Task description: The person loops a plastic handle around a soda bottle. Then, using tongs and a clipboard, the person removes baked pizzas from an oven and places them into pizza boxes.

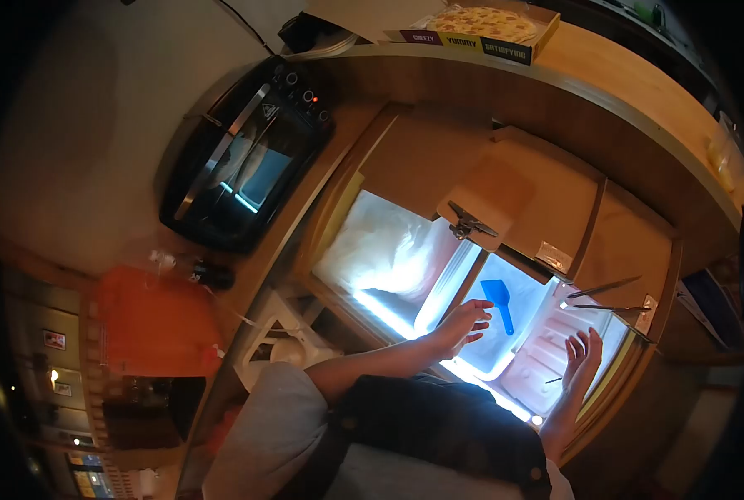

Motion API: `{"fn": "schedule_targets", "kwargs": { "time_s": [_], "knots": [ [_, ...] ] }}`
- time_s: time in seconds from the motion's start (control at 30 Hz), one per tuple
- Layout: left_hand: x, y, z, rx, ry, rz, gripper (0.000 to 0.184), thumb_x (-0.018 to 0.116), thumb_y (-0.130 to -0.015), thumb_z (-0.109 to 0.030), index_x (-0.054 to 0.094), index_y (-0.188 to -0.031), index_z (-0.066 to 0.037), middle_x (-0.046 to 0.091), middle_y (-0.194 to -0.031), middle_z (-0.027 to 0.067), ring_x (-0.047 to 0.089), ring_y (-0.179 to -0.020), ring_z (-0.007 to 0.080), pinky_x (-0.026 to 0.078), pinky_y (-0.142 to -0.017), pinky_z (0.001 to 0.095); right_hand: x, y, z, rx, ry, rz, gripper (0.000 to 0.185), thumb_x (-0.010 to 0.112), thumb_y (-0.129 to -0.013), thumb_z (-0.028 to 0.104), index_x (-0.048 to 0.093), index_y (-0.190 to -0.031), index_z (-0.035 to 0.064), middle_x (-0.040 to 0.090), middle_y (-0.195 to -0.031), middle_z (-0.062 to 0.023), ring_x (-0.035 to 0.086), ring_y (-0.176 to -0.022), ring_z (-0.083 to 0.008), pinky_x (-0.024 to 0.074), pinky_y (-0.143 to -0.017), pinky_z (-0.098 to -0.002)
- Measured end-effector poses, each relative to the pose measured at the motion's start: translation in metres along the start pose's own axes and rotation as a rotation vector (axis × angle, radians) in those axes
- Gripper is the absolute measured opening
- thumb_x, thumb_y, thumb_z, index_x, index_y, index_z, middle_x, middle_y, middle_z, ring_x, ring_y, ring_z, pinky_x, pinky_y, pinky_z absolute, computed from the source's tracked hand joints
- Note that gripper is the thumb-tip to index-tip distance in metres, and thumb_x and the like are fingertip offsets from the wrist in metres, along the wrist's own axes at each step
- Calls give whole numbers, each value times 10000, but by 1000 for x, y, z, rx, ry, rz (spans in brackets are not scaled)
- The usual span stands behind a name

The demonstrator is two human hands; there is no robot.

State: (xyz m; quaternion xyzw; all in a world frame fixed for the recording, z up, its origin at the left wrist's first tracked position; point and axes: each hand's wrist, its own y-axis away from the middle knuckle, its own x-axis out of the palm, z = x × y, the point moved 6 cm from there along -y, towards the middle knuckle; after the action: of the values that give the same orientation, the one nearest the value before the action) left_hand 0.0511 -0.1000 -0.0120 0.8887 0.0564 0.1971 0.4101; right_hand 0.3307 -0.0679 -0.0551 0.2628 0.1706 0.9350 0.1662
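Spatula, blue, lying in pale tray, blade pointing toward far edge; left hand, loosely open, hovering near it; right hand, fingers parted, hovering apart.

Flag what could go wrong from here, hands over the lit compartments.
1. The tongs jut out over the lit opening near the right hand; a brush from it could knock them in.
2. The clipboard has its clip end poking out towards the opening, so a nudge might tip or slide it.
3. The left hand is right by the blue spatula without gripping it; a careless move could push it aside.
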Motion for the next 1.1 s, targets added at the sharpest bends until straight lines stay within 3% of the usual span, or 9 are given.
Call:
{"fn": "schedule_targets", "kwargs": {
  "time_s": [0.2,0.43,0.53,0.63,0.7,0.77,0.87,0.97,1.1],
  "knots": [
    [-2,4,11,-25,-11,91,242,489,-821,-167,484,-1060,-135,452,-1037,60,432,-999,185,315,-895,339,50,-25,5,230,-457,154,433,610,-805,282,445,-1108,20,479,-1035,-137,506,-968,-247,440,-875,-362],
    [-35,-3,8,-56,319,67,271,567,-823,-219,514,-1079,-147,462,-1022,48,455,-987,198,388,-864,325,37,-20,-11,208,-344,-17,526,608,-799,255,385,-1228,48,392,-1192,-164,395,-1102,-309,355,-946,-424],
    [-73,-43,-25,291,300,107,423,632,-766,-274,433,-1130,-191,365,-1168,67,358,-1110,234,342,-921,413,18,4,-34,227,-293,-73,443,622,-775,224,441,-1147,65,415,-1153,-151,433,-1046,-296,392,-904,-411],
    [-67,-62,-61,120,263,-28,624,673,-723,-371,365,-1246,-229,294,-1273,97,315,-1170,295,329,-931,462,-4,39,-64,238,-281,-131,330,621,-759,191,508,-1049,79,463,-1082,-142,461,-972,-287,417,-864,-399],
    [-59,-82,-76,143,213,99,696,708,-686,-388,357,-1256,-199,303,-1259,99,326,-1177,299,348,-917,474,-2,74,-68,96,-189,-49,331,608,-765,183,499,-1055,66,476,-1056,-138,463,-945,-275,423,-846,-391],
    [-40,-75,-92,160,182,77,641,692,-701,-389,395,-1215,-149,377,-1199,98,373,-1139,304,354,-921,468,-4,93,-79,217,-276,-204,334,599,-766,170,491,-1058,48,481,-1047,-136,465,-923,-260,427,-835,-383],
    [-24,-98,-97,213,150,171,462,718,-668,-361,521,-1025,-144,530,-952,66,525,-910,196,468,-743,347,1,120,-81,207,-307,-268,347,570,-781,133,476,-1096,19,487,-1046,-151,476,-908,-269,419,-849,-399],
    [-21,-125,-101,369,156,134,143,695,-658,-146,565,-676,-89,560,-601,22,546,-496,104,482,-477,231,2,131,-86,192,-327,-250,306,567,-781,147,506,-1057,33,507,-1000,-120,493,-863,-253,436,-810,-386],
    [-45,-99,-122,439,177,156,155,619,-743,-84,538,-872,-56,586,-817,86,602,-675,166,525,-554,276,25,138,-86,157,-166,-272,299,573,-778,194,506,-1024,38,491,-966,-94,470,-852,-217,424,-782,-344]
  ]
}}
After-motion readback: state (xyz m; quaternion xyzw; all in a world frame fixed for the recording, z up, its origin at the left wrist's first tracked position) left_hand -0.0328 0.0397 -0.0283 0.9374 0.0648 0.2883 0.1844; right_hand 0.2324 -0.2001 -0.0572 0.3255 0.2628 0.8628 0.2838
